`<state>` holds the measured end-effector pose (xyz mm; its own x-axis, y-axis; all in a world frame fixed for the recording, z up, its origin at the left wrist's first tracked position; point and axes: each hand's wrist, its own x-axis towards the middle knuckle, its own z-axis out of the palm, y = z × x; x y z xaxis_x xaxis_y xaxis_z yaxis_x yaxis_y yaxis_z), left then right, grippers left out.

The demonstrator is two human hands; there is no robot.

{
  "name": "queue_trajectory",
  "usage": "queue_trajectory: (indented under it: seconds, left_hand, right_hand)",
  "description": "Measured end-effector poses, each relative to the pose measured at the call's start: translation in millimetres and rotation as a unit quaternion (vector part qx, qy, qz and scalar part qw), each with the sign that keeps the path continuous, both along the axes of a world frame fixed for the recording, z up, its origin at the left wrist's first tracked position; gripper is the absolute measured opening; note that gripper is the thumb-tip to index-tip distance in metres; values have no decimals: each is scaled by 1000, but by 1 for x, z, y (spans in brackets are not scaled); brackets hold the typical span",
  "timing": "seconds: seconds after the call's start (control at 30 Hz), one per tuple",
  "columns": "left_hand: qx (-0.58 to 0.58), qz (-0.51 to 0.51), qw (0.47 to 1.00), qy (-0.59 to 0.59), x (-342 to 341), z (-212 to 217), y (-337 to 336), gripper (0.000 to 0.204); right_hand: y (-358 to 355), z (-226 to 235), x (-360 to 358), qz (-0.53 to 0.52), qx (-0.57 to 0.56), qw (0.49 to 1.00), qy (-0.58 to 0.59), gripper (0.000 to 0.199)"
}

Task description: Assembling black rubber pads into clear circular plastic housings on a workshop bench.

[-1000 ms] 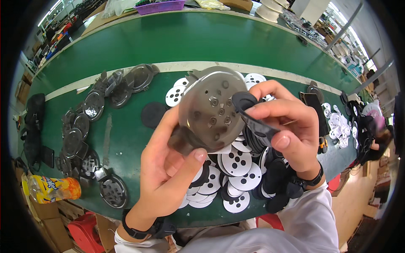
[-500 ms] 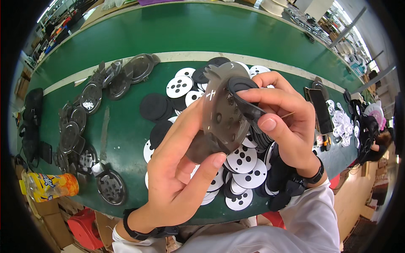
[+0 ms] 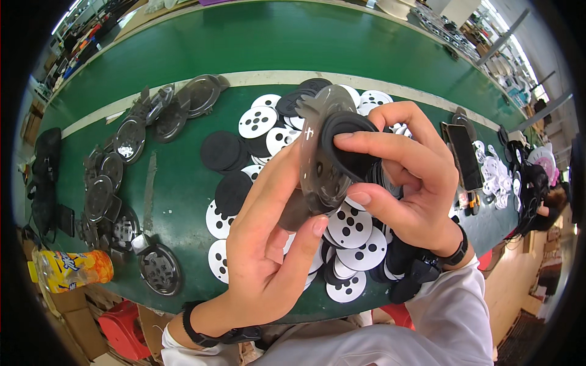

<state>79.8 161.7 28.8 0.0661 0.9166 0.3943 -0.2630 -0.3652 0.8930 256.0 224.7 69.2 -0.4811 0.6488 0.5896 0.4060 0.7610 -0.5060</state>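
Observation:
My left hand (image 3: 259,256) grips a smoky, see-through round plastic shell (image 3: 312,152) from below and the left, its thumb near the lower end. My right hand (image 3: 421,177) pinches a soft black disc (image 3: 352,160) between thumb and fingers. The disc is bent, with its left rim against the shell's right face; how far it sits inside I cannot tell. Beneath both hands spreads a pile of white discs with black dots (image 3: 351,226), mixed with plain black discs (image 3: 233,193).
Several smoky shells lie on the green table (image 3: 183,201) at the left, one shell (image 3: 160,269) near its front edge. An orange drink bottle (image 3: 73,270) is at far left. A dark phone (image 3: 462,157) and small white pieces (image 3: 495,177) lie at the right.
The black disc has come up flatter against the shell, with more of its face showing. The shell has turned more edge-on, and my left hand has shifted slightly right.

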Motion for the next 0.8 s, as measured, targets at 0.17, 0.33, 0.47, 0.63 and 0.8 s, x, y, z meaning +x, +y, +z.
queue_trajectory:
  seconds: [0.17,0.33,0.47,0.63,0.8]
  left_hand:
    - [10,4,1000,-16,2,-3,0,60]
    - [-2,4,1000,-20,3,-4,0,61]
    - [9,-6,1000,-29,2,-3,1,61]
    - [-21,4,990,-143,-2,-4,3,57]
    - [-45,52,990,-122,-4,-2,3,46]
  right_hand:
    - [0,-1,0,-9,29,1000,-1,43]
    - [1,-2,1,3,34,999,9,49]
    - [3,-3,0,11,61,998,10,47]
    - [5,-4,0,34,71,997,-3,40]
    - [6,-1,2,4,-229,970,88,24]
